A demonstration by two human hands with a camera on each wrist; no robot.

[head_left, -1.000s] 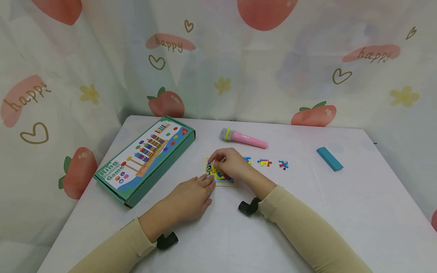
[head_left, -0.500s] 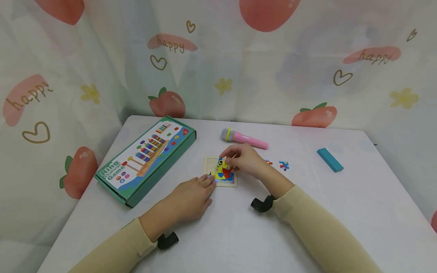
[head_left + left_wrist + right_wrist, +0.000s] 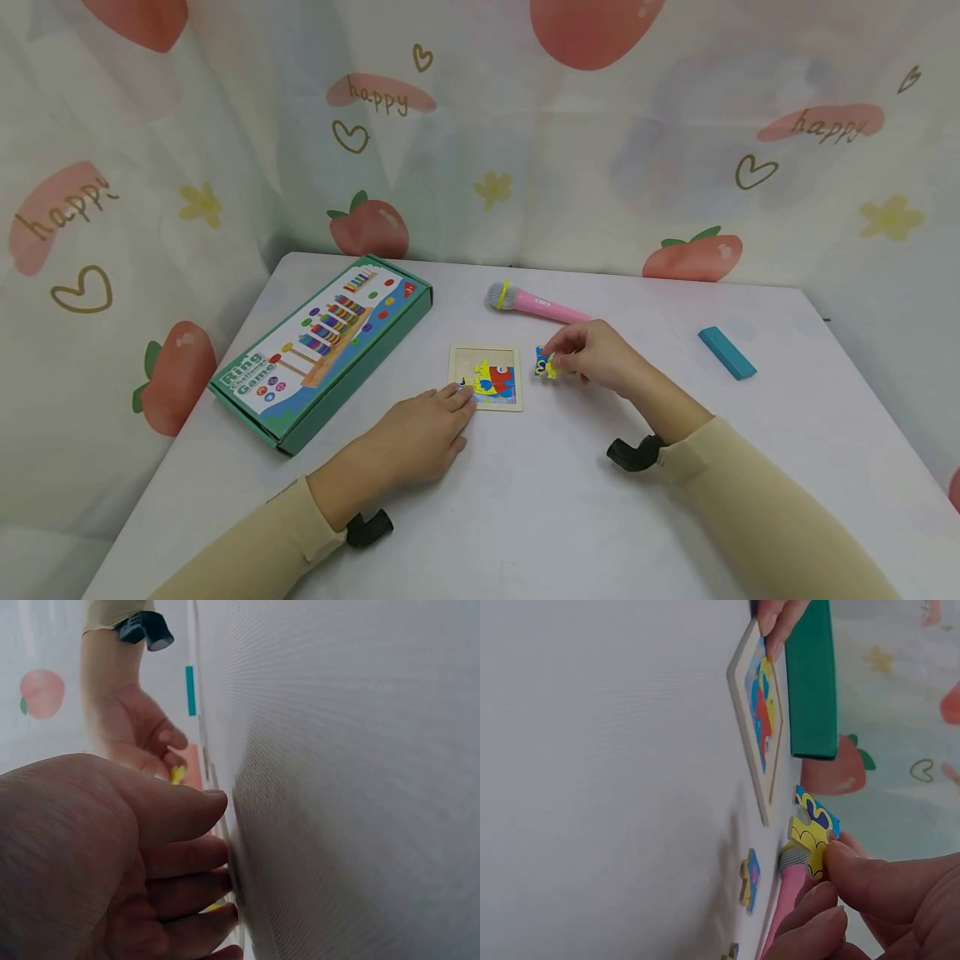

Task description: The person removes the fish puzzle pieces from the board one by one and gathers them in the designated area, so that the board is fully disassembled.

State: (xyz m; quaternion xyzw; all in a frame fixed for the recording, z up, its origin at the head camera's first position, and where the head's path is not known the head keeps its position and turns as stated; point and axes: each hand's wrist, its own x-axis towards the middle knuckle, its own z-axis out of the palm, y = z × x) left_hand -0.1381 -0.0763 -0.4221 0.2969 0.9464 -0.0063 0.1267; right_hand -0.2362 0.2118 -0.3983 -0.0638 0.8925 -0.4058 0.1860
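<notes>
A small wooden puzzle tray [image 3: 455,360] lies flat, its lower part filled with red, yellow and blue pieces and its upper part bare. My left hand [image 3: 423,432] rests at the tray's lower left corner, fingertips pressing on it. Between thumb and fingers, my right hand [image 3: 596,357] pinches a yellow and blue puzzle piece [image 3: 814,832], held above the table just right of the tray. Below it in the right wrist view lies a loose puzzle piece [image 3: 750,881], with part of another piece [image 3: 731,951] at the frame's bottom. In the head view the right hand hides these two.
A green Ring Challenge Game box [image 3: 322,358] lies at the left. Behind the tray is a pink toy microphone [image 3: 543,307]. Off to the right sits a teal block [image 3: 727,352]. A printed curtain [image 3: 570,183] hangs behind the white table [image 3: 525,517].
My right hand lifted the yellow and blue puzzle piece out of the tray and carried it rightward, baring the tray's upper part. My left hand stayed in place.
</notes>
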